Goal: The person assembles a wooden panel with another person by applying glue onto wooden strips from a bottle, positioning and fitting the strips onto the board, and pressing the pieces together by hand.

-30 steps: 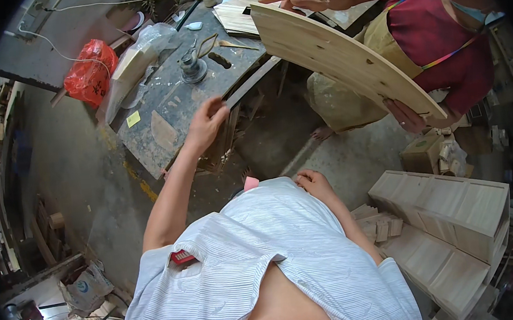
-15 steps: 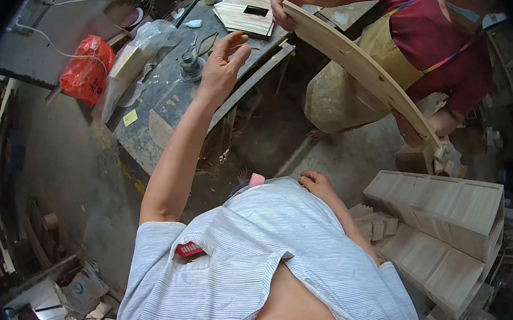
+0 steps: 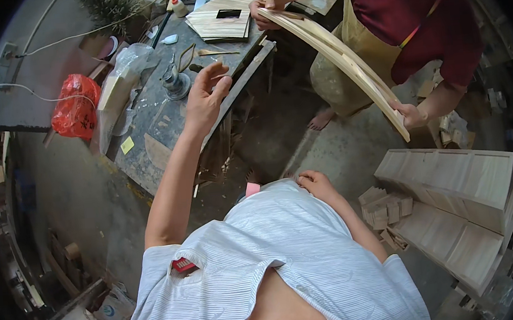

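My left hand (image 3: 206, 97) is raised over the edge of the workbench (image 3: 159, 111), holding nothing, with its fingers apart and loosely bent. Nearest to it on the bench stands a grey metal tool with a round base (image 3: 176, 84). A thin wooden stick (image 3: 216, 51) lies just beyond. My right hand (image 3: 317, 185) rests against the front of my white striped shirt, its fingers apart and no object visible in it. Across from me, a person in a red shirt and tan apron grips a long curved wooden piece (image 3: 342, 59) with both hands.
Pale boards with a rectangular cutout (image 3: 221, 20) lie on the bench, near a glue bottle (image 3: 178, 7). A red plastic bag (image 3: 76, 107) sits at its left. Wooden box-like units (image 3: 450, 184) and small blocks (image 3: 384, 208) stand on the right.
The person opposite has tilted the curved piece, turning its edge toward me and bringing its near end left. My view has shifted slightly; my left hand stays raised and my right hand at my shirt.
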Demonstrator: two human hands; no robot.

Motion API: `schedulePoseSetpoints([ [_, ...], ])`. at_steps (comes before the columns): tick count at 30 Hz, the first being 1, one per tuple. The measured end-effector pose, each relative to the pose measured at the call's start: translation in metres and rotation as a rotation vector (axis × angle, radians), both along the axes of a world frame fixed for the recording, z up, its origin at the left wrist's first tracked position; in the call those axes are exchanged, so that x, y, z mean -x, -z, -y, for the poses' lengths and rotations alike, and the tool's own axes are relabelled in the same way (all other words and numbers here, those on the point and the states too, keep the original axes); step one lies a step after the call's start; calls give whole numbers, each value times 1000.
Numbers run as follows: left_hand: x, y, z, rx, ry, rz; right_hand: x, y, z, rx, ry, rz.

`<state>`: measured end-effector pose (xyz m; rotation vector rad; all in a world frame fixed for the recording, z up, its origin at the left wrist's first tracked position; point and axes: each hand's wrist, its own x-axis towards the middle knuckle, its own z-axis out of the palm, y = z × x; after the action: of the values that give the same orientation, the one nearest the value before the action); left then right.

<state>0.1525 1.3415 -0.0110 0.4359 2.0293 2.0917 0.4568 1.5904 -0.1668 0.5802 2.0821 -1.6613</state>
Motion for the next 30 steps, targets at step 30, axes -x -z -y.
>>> schedulePoseSetpoints([
  [30,-23,48,-4,218,-3,176,17,13,-11,-50,-57,18],
])
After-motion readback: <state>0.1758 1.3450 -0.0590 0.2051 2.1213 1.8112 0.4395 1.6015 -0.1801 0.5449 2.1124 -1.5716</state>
